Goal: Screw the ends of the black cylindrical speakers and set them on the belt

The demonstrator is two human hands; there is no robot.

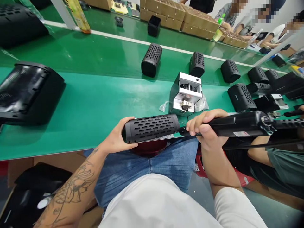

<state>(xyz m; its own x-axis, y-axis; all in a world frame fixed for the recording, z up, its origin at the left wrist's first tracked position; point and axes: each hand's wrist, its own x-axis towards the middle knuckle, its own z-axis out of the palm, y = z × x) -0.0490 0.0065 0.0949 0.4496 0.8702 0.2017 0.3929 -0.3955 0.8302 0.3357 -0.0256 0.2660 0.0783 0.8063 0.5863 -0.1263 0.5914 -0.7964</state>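
Observation:
A black perforated housing (153,127) lies sideways at the table's front edge, and my left hand (120,134) grips its left end. My right hand (207,125) is wrapped round a black electric screwdriver (237,124), whose tip points left at the housing's right end. Whether the bit touches the housing I cannot tell. Just behind them stands a white and black screw feeder (187,91). Small clear plastic bags (201,104) lie beside it.
Several more perforated housings (152,60) stand along the green table (95,98). A large black casing (30,91) is at the left. Cardboard trays (163,12) and a yellow bottle (78,15) are at the back. A co-worker's green sleeve (287,167) shows at the right.

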